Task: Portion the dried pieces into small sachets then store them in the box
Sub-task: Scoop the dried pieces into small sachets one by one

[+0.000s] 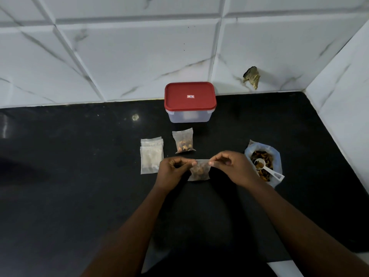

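One box [189, 116] with a red lid [190, 96] stands at the back of the black desk [79, 176], by the tiled wall [119, 56]. The lid is on.

Just in front of the box lies one full sachet [183, 143] with brown bits inside. In front of the box and a little to its left is a small pile of empty sachets [151, 159]. I can see three top edges there.

Further in front of the box, two hands hold one more sachet, the held sachet [199, 172]. It has brown bits in it too. The left hand [171, 170] pinches its top left corner. The right hand [233, 168] pinches its top right corner. The top edge is pulled straight between them.

In front of the box and to its right sits one open bag [277, 156] of dried pieces [266, 156]. One white scoop [269, 170] rests in the bag, with a few pieces in its bowl.
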Tool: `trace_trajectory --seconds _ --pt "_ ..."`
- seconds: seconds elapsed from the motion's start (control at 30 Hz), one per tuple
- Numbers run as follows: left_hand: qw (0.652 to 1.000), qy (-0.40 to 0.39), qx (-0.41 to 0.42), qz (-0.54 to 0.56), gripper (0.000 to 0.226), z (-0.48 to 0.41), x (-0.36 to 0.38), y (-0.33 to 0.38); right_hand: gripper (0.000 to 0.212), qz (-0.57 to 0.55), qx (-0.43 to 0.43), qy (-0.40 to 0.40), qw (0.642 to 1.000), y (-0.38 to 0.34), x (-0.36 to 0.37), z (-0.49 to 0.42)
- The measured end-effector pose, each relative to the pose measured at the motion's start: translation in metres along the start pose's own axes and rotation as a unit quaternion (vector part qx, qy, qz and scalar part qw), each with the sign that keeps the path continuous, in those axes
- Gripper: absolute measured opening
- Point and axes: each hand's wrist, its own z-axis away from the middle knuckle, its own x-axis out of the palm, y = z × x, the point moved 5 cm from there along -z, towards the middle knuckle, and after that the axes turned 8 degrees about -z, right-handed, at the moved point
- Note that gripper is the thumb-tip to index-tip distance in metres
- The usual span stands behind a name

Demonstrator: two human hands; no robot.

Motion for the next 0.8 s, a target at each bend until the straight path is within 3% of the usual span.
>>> trace_trajectory --seconds 0.37,0.8 --pt "0.998 0.047 -0.032 0.017 0.019 -0.015 -0.039 -0.003 0.003 -0.096 0.048 0.033 0.994 -0.001 0.032 -0.045" --pt "0.993 0.104 -0.033 -0.045 0.01 -0.06 -0.062 -0.001 0.008 -0.02 0.023 0.058 0.998 -0.018 0.033 -0.097"
